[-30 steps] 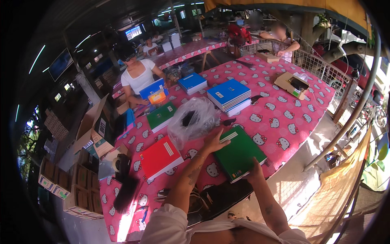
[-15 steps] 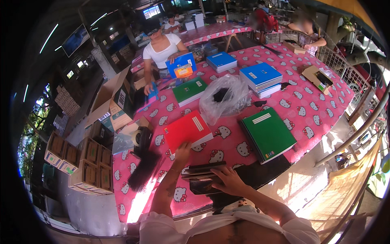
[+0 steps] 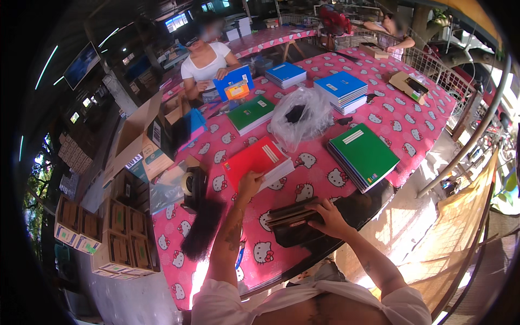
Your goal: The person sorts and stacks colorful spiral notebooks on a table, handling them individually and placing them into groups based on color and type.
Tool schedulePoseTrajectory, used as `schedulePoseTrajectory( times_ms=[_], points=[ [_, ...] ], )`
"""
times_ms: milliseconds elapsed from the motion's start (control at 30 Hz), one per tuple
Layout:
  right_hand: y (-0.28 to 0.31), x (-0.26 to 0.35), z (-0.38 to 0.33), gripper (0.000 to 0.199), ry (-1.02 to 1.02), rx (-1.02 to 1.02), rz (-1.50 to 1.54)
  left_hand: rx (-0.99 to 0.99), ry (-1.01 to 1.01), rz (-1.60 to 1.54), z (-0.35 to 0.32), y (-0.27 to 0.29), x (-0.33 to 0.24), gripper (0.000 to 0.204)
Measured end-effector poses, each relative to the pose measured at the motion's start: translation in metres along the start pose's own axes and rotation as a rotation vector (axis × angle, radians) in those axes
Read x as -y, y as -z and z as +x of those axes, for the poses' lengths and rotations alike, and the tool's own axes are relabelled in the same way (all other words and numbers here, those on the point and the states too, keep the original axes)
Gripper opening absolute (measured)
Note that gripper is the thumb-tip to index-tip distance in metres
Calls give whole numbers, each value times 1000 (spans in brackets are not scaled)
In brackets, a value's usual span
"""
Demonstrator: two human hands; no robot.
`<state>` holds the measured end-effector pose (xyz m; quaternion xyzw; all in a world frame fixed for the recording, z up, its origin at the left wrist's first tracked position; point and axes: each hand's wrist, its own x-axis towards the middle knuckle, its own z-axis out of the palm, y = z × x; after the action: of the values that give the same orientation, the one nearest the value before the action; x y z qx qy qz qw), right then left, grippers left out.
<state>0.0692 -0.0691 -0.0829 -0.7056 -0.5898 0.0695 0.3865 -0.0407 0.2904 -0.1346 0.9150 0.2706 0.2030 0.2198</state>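
My left hand [image 3: 250,184] is at the near edge of a stack of red notebooks [image 3: 253,161], its fingers closed on the edge of the top one. White page edges show along the stack's right side. My right hand [image 3: 328,218] grips a dark, flat, layered bundle [image 3: 292,216], thumb and fingers bent over its right end. What that bundle is I cannot make out; it lies on black sheeting [image 3: 362,208] by the table's front edge. To the right of the red stack sits a stack of green notebooks [image 3: 364,154].
Beyond are a clear plastic bag [image 3: 300,120], green notebooks [image 3: 250,114] and blue notebooks [image 3: 341,89]. A tape dispenser [image 3: 192,187], black mesh [image 3: 203,230] and an open carton [image 3: 149,141] stand left. Across the table, a co-worker [image 3: 208,65] holds a blue notebook [image 3: 233,84].
The view has turned slightly, shifting the near things right. My hands stay at the red notebooks and the dark bundle. The co-worker's lower hand has moved from blue plastic to the blue notebook.
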Motion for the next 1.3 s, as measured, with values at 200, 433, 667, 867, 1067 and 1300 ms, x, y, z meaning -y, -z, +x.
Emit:
schedulePoseTrajectory(
  times_ms=[200, 433, 667, 867, 1067, 1300],
  points=[
    [-1, 0, 0, 53, -9, -12, 24, 47, 21, -1, 4, 4, -5, 25],
    [26, -2, 20, 70, -32, -120, 115, -355, -324, 307, 17, 85, -96, 19],
    [77, -28, 40, 60, -276, 2, 1085, -144, -487, -12, -41, 166, -260, 18],
    [38, -55, 11, 33, -104, -187, 1065, -95, -549, 103, -60, 142, -279, 18],
    [8, -51, 2, 21, -242, -202, 1015, -10, -541, 218, -71, 153, -291, 17],
    [9, -33, -5, 40, -190, -203, 1033, -133, -416, 419, -142, 95, -224, 45]
  ],
)
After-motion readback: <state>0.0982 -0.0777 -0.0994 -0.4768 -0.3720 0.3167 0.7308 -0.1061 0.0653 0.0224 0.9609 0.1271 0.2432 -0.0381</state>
